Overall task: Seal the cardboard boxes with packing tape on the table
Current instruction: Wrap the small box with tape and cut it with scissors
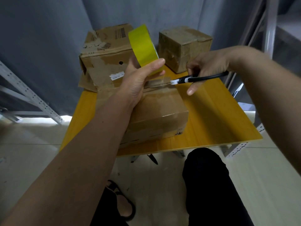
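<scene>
Tape (143,48), a yellow-green roll, sits up in the left hand (138,79), thumb curled over its near edge and the fingers tucked behind, out of sight. A clear strip runs from the roll down to the near box (156,115), faint and hard to trace against the cardboard. That box lies flat on the yellow tabletop (211,115), with the left forearm crossing its left side and hiding that part.

Right hand (210,66) holds a black-handled cutter (200,78), fingers wrapped round the handle, one finger sticking out below it. The cutter's white tip meets the stretched strip just right of the roll; the blade itself is too small and blurred to make out.

At the back left stands a bigger box (104,57), worn, with torn tape patches, a small round hole and a white label whose print cannot be read. Its lower part is hidden behind the left hand. Back right, a smaller cube-like box (184,48) stands by itself, its near corner behind the right hand.

Below the tabletop's near edge, a dark pointed object (153,159) lies on the floor, partly tucked under; what it is I cannot tell. A leg in black trousers (210,185) and a foot in a sandal (120,203) show at the bottom, cut off by the frame. Grey metal racks (29,95) stand on both sides, only partly in view.
</scene>
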Tool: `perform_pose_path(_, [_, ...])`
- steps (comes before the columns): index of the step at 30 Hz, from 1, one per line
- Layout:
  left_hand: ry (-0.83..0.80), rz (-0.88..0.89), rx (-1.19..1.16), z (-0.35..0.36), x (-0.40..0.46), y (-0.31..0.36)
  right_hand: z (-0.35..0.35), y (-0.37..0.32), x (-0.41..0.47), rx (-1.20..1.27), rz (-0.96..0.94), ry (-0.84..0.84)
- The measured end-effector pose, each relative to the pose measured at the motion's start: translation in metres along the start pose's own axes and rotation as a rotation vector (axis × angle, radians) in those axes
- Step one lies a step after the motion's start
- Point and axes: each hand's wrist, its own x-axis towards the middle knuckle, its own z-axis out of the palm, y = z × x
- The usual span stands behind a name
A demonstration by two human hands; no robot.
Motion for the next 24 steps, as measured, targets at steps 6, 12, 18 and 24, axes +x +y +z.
perform_pose_path(6, [0.023, 0.018, 0.006, 0.001, 0.0, 0.0, 0.0, 0.007, 0.001, 0.017, 0.014, 0.043])
perform_pose_path(12, [0.066, 0.046, -0.062, -0.001, -0.001, 0.002, 0.0, 0.015, 0.0, -0.039, 0.128, 0.031])
perform_pose_path(18, [0.078, 0.048, -0.118, 0.0, -0.004, 0.004, 0.015, 0.041, 0.01, 0.128, 0.308, 0.344])
perform_pose_path(24, [0.105, -0.012, -0.15, -0.002, -0.006, 0.005, 0.068, 0.054, 0.041, 0.186, 0.6, 0.402])
